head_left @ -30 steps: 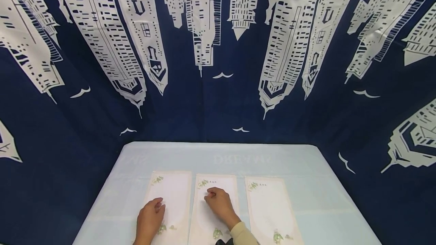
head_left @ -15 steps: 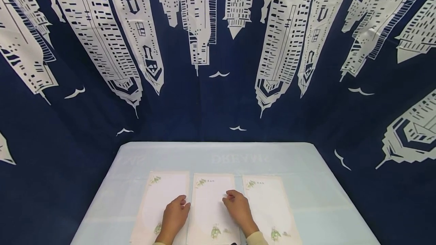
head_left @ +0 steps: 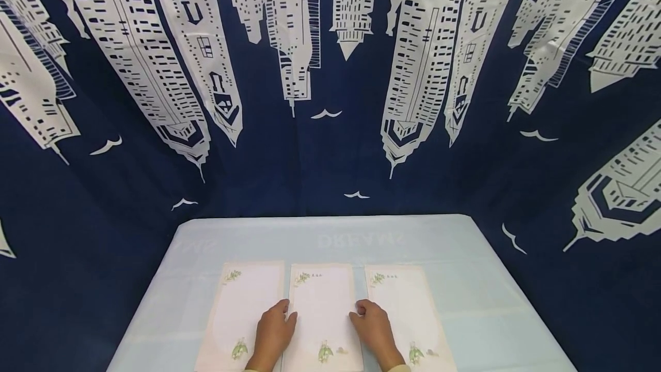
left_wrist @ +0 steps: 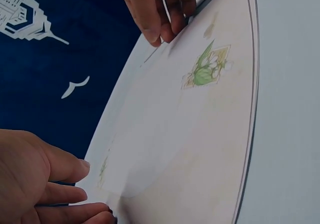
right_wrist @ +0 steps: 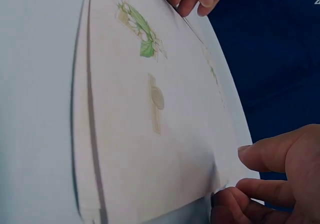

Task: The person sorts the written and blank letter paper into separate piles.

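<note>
Three pale sheets of decorated writing paper lie side by side: a left sheet (head_left: 242, 309), a middle sheet (head_left: 321, 312) and a right sheet (head_left: 405, 309). Green plant prints mark their corners. My left hand (head_left: 273, 332) is at the left edge of the middle sheet, fingertips right at the paper and thumb raised apart from the fingers. At the opposite edge, my right hand (head_left: 376, 329) mirrors it, thumb also spread away from the fingers. In the right wrist view, the middle paper's near edge (right_wrist: 92, 134) shows more than one layer.
A pale blue cloth covers the table (head_left: 490, 303), with faint lettering along its far side. Behind it hangs a dark blue curtain (head_left: 310, 171) printed with white upside-down buildings and birds.
Both hands have moved right: the left from over the left sheet to the middle sheet's left edge, the right from over the middle sheet to its right edge. The papers lie as before.
</note>
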`<move>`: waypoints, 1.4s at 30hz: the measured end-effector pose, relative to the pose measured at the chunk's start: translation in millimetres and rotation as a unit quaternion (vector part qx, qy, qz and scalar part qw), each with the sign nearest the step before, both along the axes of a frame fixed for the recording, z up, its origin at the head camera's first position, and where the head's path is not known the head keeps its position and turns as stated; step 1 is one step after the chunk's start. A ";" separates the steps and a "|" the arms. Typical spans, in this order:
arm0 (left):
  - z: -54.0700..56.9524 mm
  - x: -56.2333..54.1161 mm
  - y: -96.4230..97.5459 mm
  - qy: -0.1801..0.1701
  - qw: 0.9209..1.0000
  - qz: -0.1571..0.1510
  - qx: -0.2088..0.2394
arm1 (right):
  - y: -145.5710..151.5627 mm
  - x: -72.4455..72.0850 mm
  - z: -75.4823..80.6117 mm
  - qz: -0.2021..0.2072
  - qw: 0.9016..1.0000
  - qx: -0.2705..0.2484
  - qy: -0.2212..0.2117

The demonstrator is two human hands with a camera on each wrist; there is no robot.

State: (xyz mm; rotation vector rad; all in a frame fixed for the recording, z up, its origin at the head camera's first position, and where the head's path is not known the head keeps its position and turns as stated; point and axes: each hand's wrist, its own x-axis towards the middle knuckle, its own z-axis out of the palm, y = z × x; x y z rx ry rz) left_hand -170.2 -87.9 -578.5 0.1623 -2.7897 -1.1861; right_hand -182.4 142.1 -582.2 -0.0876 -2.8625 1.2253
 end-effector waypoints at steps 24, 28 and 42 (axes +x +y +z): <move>-4.8 6.3 6.7 0.104 0.993 0.026 0.051 | -4.3 5.1 -4.0 -0.050 0.994 -0.073 0.069; -7.9 4.6 3.7 0.084 0.988 0.029 0.126 | 1.5 3.9 -5.7 -0.060 0.986 -0.153 0.038; -5.3 -16.0 34.6 0.017 0.966 -0.003 0.257 | 51.0 -0.8 5.9 -0.125 0.966 -0.228 -0.013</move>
